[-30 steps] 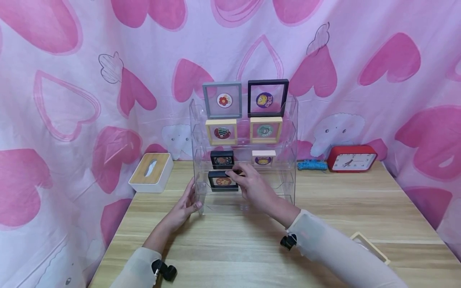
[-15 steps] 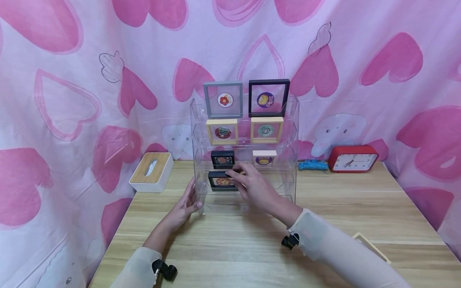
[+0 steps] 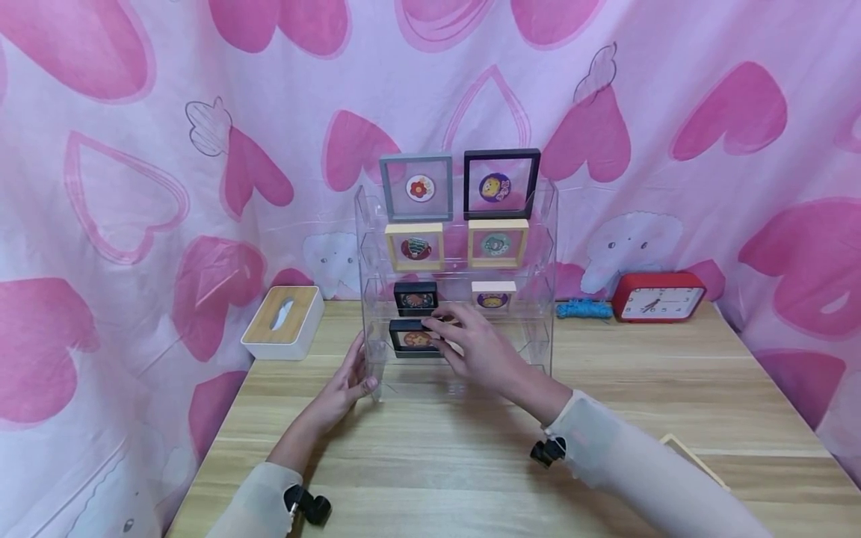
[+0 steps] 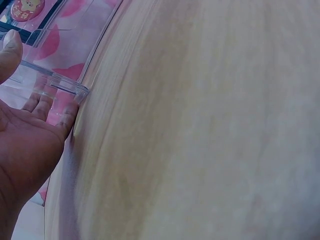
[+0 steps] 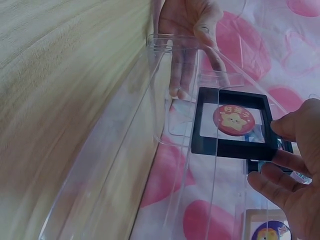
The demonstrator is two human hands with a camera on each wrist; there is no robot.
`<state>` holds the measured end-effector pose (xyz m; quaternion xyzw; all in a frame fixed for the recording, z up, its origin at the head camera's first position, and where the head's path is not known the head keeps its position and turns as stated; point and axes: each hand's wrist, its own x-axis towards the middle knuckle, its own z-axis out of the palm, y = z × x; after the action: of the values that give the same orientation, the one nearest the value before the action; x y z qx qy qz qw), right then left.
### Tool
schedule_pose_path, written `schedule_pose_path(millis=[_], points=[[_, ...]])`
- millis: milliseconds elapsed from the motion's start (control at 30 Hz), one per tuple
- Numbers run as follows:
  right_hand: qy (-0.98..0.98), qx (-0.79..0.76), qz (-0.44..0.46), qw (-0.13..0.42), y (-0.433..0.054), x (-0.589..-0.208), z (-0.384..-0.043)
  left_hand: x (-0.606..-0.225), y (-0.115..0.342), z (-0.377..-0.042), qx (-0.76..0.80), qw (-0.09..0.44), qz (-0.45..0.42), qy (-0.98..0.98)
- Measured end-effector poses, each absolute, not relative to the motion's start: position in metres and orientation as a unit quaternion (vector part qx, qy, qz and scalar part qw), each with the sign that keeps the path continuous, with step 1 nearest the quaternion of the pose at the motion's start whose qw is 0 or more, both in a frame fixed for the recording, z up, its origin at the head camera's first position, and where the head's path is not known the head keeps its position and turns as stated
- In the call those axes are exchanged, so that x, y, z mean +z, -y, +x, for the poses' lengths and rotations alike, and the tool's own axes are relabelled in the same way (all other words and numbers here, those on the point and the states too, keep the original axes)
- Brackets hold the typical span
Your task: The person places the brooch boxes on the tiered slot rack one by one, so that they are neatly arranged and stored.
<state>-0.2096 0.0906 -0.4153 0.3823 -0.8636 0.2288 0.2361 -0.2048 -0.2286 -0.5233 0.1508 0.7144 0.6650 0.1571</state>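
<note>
A small black picture frame with a round star badge stands in the lower left of a clear tiered display rack. My right hand pinches this frame near its upper right corner, thumb in front, as the right wrist view shows. Against the rack's left side lies my left hand; its fingers are fairly straight along the side wall and its thumb is apart from them near the front edge. One tier up are another black frame and a pale one.
Two wooden frames and two larger frames, one grey and one black, fill the upper tiers. A tissue box stands left. Blue cord and a red clock are at right; another wooden frame lies partly behind the right sleeve.
My right wrist and forearm have shifted slightly to the right, while the fingertips stay at the black frame's corner. The left hand and the rack have not moved.
</note>
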Motion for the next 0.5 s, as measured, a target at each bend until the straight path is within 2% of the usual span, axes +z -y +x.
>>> schedule_pose_path(millis=[500], points=[[0.860, 0.257, 0.384, 0.216, -0.124, -0.401, -0.192, -0.524, 0.230, -0.205, 0.662, 0.158, 0.141, -0.719]])
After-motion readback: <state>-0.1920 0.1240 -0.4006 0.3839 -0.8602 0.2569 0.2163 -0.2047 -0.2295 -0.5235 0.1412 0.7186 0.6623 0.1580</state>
